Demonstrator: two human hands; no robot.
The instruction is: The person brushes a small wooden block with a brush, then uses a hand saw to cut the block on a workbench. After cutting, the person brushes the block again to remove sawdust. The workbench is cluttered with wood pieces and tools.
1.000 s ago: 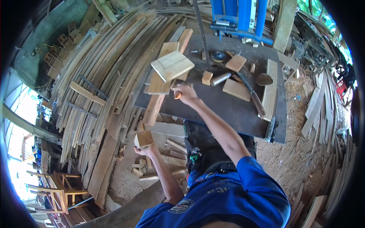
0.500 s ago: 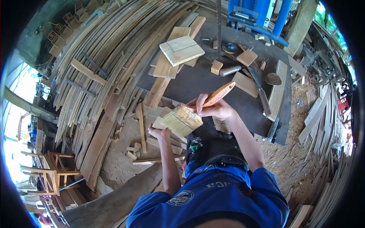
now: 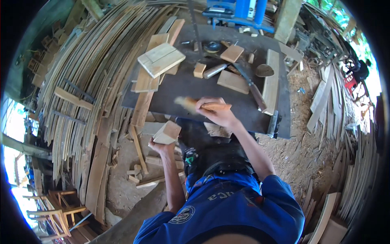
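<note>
My right hand (image 3: 217, 114) is closed around a wide paintbrush (image 3: 190, 104) with a wooden handle. Its bristles point left over the dark tabletop and are smeared by motion. Lower and to the left, my left hand (image 3: 161, 147) grips a pale wooden block (image 3: 168, 131) from below, off the table's near edge. The brush and the block are apart. On the table (image 3: 162, 99), beyond the brush, lie a flat wooden board (image 3: 227, 81), a small wood cube (image 3: 199, 70) and a long tool with a dark handle (image 3: 256, 96).
A thick light board (image 3: 161, 59) rests on stacked planks at the table's left. A long wood strip (image 3: 271, 81) and a round cup-like piece (image 3: 265, 70) lie on the right. Long timber slats (image 3: 97, 61) fill the left side; sawdust and offcuts cover the floor.
The brush has swung away from the block, turning from a tilted, raised pose to nearly level over the table. The block in my left hand now shows fully. The view has shifted right.
</note>
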